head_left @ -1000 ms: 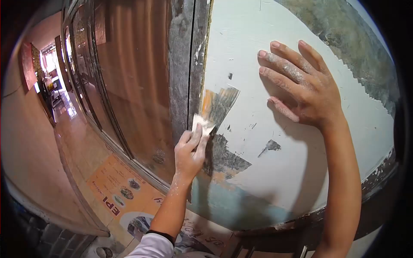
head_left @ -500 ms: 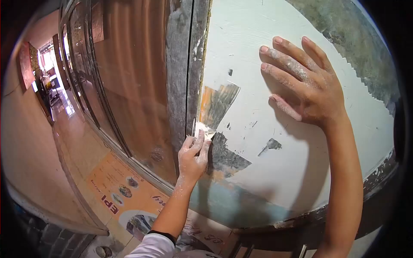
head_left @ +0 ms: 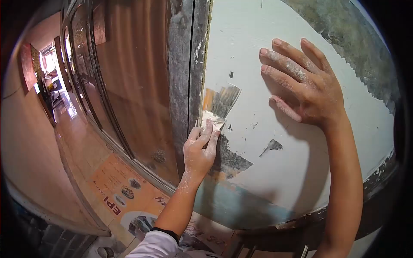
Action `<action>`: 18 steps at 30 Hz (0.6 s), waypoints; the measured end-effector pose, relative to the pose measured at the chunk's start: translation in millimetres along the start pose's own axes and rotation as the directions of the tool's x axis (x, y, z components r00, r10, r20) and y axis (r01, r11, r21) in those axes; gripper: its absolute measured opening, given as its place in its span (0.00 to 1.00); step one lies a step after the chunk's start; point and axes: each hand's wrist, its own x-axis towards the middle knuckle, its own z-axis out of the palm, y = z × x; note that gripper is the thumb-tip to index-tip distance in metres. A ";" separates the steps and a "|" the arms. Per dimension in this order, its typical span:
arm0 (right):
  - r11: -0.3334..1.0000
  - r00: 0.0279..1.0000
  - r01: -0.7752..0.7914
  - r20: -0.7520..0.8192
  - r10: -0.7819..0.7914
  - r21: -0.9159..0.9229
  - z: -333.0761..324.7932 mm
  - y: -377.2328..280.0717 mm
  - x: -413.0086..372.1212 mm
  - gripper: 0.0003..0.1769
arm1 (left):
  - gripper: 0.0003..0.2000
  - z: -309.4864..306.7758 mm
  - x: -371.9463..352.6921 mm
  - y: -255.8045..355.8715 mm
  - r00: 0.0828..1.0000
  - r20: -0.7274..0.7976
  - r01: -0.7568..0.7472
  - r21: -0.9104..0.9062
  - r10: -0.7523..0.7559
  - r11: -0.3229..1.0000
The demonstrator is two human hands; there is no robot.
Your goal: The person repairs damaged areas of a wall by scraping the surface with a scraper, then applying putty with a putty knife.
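Observation:
My left hand (head_left: 201, 148), dusted white, pinches a small flat scraper (head_left: 215, 121) smeared with white putty. Its blade lies against the white-coated wall panel (head_left: 241, 198), close to the dark wooden frame. Just above the blade is a bare patch (head_left: 226, 99) in grey and orange. Below and to the right of the fingers, a second dark grey patch (head_left: 233, 159) interrupts the coating. Palm to the panel, my right hand (head_left: 307, 84) rests with its fingers spread and holds nothing; white powder marks its knuckles.
A weathered wooden post (head_left: 180, 64) borders the panel's left side. Beyond it stand glass panes (head_left: 133, 77) with a brown curtain behind. An orange printed banner (head_left: 116, 185) lies on the tiled floor. The panel's lower edge (head_left: 318, 210) is dark and chipped.
My left hand and the scraper have moved slightly up and to the right along the panel. My right hand stays in the same place on the panel.

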 end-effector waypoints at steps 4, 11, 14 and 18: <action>1.000 1.000 -0.001 -0.017 0.002 0.010 0.9 0.2 -0.5 0.33 | 0.21 3.7 11.9 9.5 1.000 -0.002 -0.018 -0.010 0.018 1.000; 1.000 0.999 -0.004 -0.044 0.005 0.018 2.5 -0.2 -0.4 0.30 | 0.20 6.6 26.1 19.4 1.000 0.003 -0.031 0.015 0.031 0.999; 1.000 0.998 -0.025 -0.064 0.026 0.018 3.4 -1.9 0.8 0.28 | 0.20 9.3 33.6 23.4 0.995 -0.042 -0.094 -0.010 0.094 0.996; 1.000 0.998 -0.008 -0.067 0.009 0.016 2.6 -1.4 0.9 0.27 | 0.20 9.6 44.1 36.0 0.998 -0.026 -0.057 -0.007 0.056 0.998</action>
